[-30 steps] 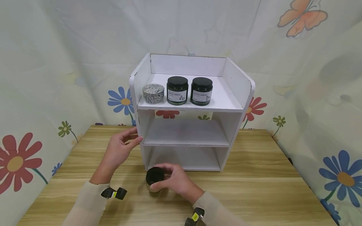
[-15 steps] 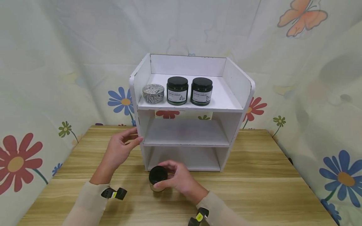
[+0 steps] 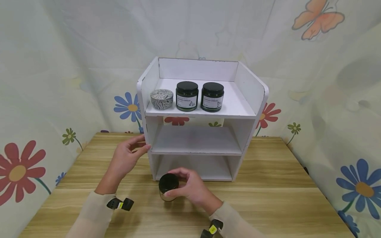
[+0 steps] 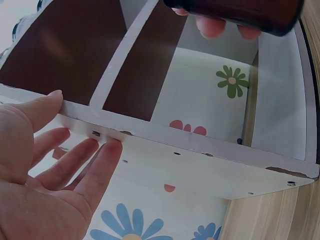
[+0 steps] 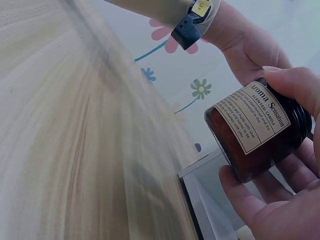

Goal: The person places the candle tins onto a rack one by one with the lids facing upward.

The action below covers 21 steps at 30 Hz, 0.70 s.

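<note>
My right hand [image 3: 190, 188] holds a dark candle jar [image 3: 168, 186] with a black lid, thumb on the near side and fingers round the far side. The jar is above the wooden table, in front of the white shelf's bottom left corner. In the right wrist view the candle jar [image 5: 255, 127] shows a cream "Scented Candle" label and amber-brown glass. My left hand [image 3: 128, 155] touches the left side panel of the white shelf [image 3: 196, 149]. In the left wrist view the thumb of that left hand [image 4: 55, 165] rests on the panel's front edge, the fairly straight fingers against its outer face.
On the top tier stand a grey-and-white patterned tin [image 3: 162, 99] and two dark green lidded candle jars, the middle jar [image 3: 187, 96] and the right jar [image 3: 212, 97]. Wood-grain table [image 3: 268, 185] surrounds the shelf. A flower-printed curtain [image 3: 312, 99] hangs behind and at both sides.
My right hand has moved slightly to the right with the candle jar, along the front of the shelf. The left hand stays at the side panel.
</note>
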### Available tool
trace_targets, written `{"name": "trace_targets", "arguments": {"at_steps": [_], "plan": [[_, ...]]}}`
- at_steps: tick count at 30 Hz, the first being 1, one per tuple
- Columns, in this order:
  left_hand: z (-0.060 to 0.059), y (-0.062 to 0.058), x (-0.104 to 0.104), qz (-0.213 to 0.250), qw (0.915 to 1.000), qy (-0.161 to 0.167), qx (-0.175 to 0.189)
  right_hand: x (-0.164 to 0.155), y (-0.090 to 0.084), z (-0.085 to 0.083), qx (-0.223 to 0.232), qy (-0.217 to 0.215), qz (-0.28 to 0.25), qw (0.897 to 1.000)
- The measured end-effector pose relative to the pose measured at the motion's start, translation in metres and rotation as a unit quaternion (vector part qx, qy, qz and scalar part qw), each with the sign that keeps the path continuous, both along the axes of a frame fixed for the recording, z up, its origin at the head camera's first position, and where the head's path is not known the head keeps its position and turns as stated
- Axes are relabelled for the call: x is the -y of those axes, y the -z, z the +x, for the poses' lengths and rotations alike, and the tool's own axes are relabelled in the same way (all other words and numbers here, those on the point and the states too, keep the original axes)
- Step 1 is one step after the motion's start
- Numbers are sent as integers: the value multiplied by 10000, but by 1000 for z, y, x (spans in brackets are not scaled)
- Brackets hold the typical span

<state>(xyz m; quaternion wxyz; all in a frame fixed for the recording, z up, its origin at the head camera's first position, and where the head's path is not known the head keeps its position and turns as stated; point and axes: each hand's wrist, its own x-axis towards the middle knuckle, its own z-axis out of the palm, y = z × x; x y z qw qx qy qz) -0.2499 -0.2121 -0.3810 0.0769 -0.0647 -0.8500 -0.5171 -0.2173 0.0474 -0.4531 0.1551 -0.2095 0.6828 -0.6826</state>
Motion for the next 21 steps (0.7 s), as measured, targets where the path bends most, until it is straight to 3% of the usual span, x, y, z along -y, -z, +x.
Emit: {"name": "trace_targets", "arguments": {"at_steps": [21], "plan": [[0,1,0,48,10000,19,-49,-10,-15,3,-65,3,-316,9995]]}}
